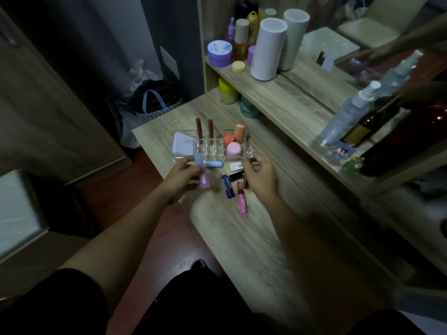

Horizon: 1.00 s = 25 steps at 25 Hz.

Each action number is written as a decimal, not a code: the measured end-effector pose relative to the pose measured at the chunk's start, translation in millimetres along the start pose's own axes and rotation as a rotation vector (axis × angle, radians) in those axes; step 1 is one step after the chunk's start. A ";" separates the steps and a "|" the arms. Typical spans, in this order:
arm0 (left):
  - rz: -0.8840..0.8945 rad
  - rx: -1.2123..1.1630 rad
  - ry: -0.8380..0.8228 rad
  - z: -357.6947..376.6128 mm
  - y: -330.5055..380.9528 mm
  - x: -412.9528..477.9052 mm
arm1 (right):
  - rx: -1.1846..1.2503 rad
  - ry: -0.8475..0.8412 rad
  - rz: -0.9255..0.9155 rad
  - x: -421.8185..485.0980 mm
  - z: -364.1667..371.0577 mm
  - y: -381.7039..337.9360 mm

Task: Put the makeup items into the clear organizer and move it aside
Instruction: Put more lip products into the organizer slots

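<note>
The clear organizer (247, 151) stands on the wooden table and holds two dark red lipsticks (199, 128), a white compact (183, 145), orange tubes (239, 134) and a pink jar (234, 149). My left hand (180, 177) grips a lilac tube with a light blue cap (202, 174) just in front of the organizer. My right hand (260, 176) pinches a thin dark stick (251, 163) near the organizer's right end. Between the hands lie a blue tube (212, 163), a dark blue Nivea stick (228, 186), a black item (235, 175) and a pink lip gloss (241, 201).
A shelf above the table carries a purple jar (219, 53), white cylinders (267, 48), and spray bottles (346, 114) in front of a mirror. A yellow-lidded jar (227, 91) and a green one (249, 107) sit under it. A bag (152, 105) lies on the floor to the left.
</note>
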State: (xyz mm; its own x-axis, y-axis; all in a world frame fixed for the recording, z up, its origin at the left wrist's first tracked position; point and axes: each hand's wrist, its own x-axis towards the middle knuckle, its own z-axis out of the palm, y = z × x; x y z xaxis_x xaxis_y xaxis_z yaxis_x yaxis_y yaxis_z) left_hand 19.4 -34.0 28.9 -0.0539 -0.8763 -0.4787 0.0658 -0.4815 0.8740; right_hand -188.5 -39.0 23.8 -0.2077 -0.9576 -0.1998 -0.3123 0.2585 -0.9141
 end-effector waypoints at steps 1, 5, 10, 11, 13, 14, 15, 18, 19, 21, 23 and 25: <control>0.010 -0.010 -0.007 -3.0 8.6 1.8 | 0.065 -0.033 -0.016 3.7 4.2 -9.3; 0.112 0.060 0.039 -14.6 39.1 13.9 | 0.170 -0.160 -0.080 25.4 14.7 -37.8; 0.413 0.418 0.139 -32.4 54.9 32.7 | 0.247 -0.074 -0.078 51.5 26.3 -55.8; 0.464 0.449 0.146 -33.2 55.1 35.5 | 0.234 -0.064 -0.085 54.3 28.3 -56.4; 0.541 0.525 0.175 -33.0 54.3 43.3 | 0.184 -0.050 -0.111 61.0 33.4 -54.8; 0.567 0.574 0.203 -32.4 53.7 47.8 | 0.161 -0.044 -0.123 64.8 36.0 -53.9; 0.584 0.615 0.228 -31.9 52.6 52.5 | 0.142 -0.040 -0.132 68.4 38.5 -53.1; 0.586 0.669 0.236 -31.8 49.5 63.9 | 0.092 -0.039 -0.139 77.7 45.3 -50.7; 0.583 0.684 0.229 -31.6 48.6 66.7 | 0.071 -0.047 -0.142 79.8 46.9 -49.4; 0.580 0.742 0.219 -31.2 46.7 71.8 | 0.012 -0.074 -0.160 83.9 51.1 -48.1; 0.583 0.814 0.208 -30.6 44.9 75.8 | -0.068 -0.092 -0.170 87.2 55.7 -49.3; 0.590 0.866 0.196 -29.8 43.4 79.1 | -0.135 -0.085 -0.177 91.0 59.8 -49.9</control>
State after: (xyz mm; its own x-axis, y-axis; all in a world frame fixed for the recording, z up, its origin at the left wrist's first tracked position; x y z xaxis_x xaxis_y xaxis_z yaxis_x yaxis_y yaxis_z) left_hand 47.7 -124.7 26.5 -0.0783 -0.9917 0.1024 -0.7058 0.1277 0.6968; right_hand -136.3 -146.7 30.2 -0.0617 -0.9953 -0.0746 -0.4593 0.0946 -0.8832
